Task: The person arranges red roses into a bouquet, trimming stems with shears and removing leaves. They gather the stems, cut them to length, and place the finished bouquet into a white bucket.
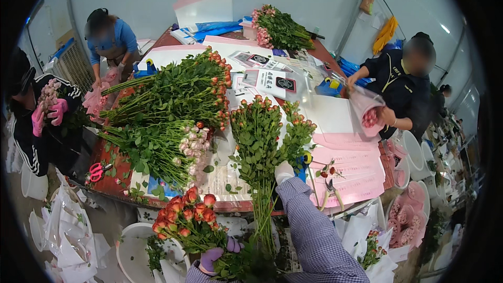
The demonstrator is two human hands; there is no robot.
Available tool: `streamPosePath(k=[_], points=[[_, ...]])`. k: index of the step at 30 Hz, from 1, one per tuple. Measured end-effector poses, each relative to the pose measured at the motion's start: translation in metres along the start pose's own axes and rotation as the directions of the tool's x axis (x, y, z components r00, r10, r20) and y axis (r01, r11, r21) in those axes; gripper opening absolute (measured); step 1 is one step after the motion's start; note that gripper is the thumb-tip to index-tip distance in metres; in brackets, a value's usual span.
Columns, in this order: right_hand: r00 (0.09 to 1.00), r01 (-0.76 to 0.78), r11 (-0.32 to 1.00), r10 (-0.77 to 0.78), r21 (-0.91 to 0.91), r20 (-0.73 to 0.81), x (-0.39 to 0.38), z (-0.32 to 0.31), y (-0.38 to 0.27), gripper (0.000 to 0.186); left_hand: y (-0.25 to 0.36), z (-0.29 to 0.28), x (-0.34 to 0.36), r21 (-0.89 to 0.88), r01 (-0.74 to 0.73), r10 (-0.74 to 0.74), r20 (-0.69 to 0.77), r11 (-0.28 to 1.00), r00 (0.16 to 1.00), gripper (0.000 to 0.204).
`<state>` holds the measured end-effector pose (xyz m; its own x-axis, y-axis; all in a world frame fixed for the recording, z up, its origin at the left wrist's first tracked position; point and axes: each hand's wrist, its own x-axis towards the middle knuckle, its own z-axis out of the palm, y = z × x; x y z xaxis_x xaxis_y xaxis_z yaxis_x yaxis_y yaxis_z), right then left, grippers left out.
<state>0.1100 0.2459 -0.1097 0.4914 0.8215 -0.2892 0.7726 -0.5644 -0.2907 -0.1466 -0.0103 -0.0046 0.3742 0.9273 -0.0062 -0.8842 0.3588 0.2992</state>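
Observation:
My left hand [211, 260], in a purple glove, is closed around the stems of a bunch of orange-red roses [189, 214] at the table's near edge. My right arm, in a checked sleeve, stretches forward over the table. At its end my right hand [284, 172], in a whitish glove, touches the right side of a bundle of small orange roses [257, 141]; its fingers are mostly hidden. That bundle lies with blooms away from me and stems over the edge. Pruning shears [331, 194] and a tape dispenser [306, 158] lie right of this hand.
More orange roses [173, 84] and pale pink roses [193, 147] are heaped left, near red-handled scissors [97, 171]. Pink paper sheets [348, 170] lie right. A white bucket [131, 249] stands below the edge. Co-workers [406, 89] handle flowers around the table.

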Motion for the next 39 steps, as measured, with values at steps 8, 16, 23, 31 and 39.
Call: streamPosePath(k=[8,16,23,31,39], points=[[0.996,0.030,0.858,-0.069,0.513,0.056,0.030,-0.032,0.010,0.025,0.014,-0.007,-0.007,-0.039,-0.088,0.083,-0.098,0.995,0.992,0.028],[0.888,-0.288,-0.047,-0.387,0.957,0.248,-0.030,-0.156,0.020,0.027,0.012,-0.005,0.014,-0.149,0.040,-0.031,0.056,0.988,0.998,0.028],[0.742,-0.183,0.097,-0.640,0.978,0.202,-0.148,-0.187,0.053,0.042,0.009,0.013,0.022,0.125,0.043,-0.053,0.073,0.991,0.996,0.026],[0.887,-0.108,0.235,-0.417,0.966,0.200,-0.112,-0.124,0.037,0.031,-0.008,0.011,0.035,-0.001,0.185,-0.183,0.134,0.983,0.974,0.032],[0.821,0.290,0.283,-0.565,0.914,-0.085,-0.172,-0.179,0.088,0.056,-0.025,0.005,0.035,0.024,0.168,-0.169,0.083,0.985,0.982,0.031]])
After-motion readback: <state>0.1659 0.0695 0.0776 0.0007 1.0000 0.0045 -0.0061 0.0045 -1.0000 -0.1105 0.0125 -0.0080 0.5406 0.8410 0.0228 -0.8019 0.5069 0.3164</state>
